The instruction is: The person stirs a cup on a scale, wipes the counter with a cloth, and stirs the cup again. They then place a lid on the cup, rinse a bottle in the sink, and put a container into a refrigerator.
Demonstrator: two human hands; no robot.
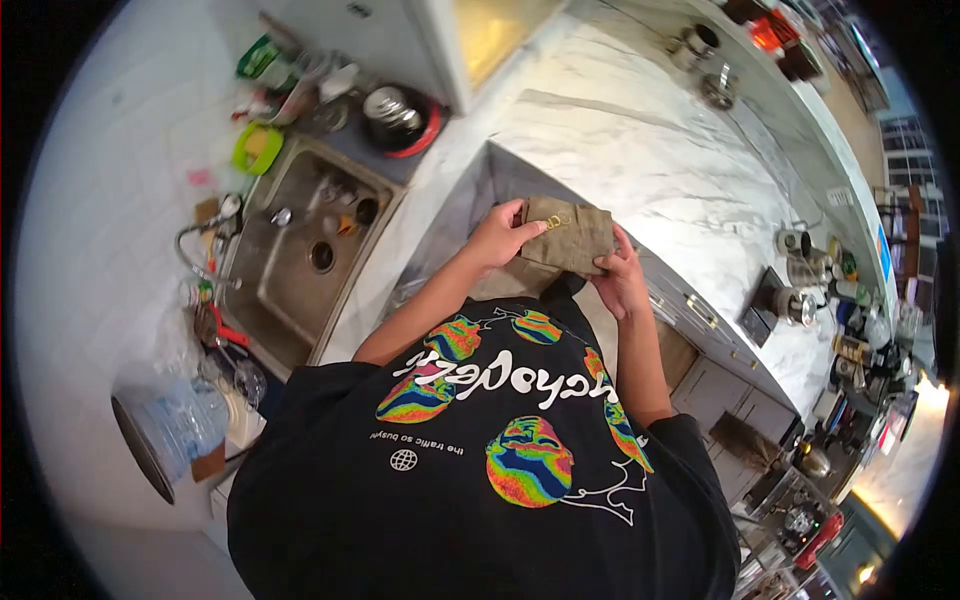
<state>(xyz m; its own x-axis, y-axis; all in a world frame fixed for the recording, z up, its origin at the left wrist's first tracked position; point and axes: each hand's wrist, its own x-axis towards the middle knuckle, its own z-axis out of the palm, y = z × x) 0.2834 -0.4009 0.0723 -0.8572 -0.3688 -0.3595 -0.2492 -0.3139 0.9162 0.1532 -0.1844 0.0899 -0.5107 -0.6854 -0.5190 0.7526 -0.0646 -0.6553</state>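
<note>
Black T-shirt point(480, 440) with a rainbow print fills the lower frame, closest to the lens; both bare forearms run up from it toward the counter point(640, 150).

Held thing: folded olive-brown cloth point(578, 240), lifted in front of the chest, over the dark gap at the counter's edge. It is not lying on anything that can be seen. A small gold-coloured ring or clip point(556, 221) sits near its upper left corner.

Long axis: runs across the body, left to right, dipping slightly toward the right side. The cloth spans the space between the hands, one at each end.

Left hand point(500, 236): closed on the upper left edge, thumb and fingers pinching just beside the ring.
Right hand point(620, 280): closed on the lower right end, fingers wrapped under the fold, thumb on top.

Neither is clearly nearer, since each has its own end in grip. The left sits a little higher and further out, the right lower and closer to the torso.

Surroundings: steel sink point(300, 250) with a tap, well off to the left. Clear water jug point(180, 420) low on the left. White marble surface beyond the cloth. Metal jars point(800, 275) clustered far right, with grey drawers point(705, 320) just below the right wrist.
</note>
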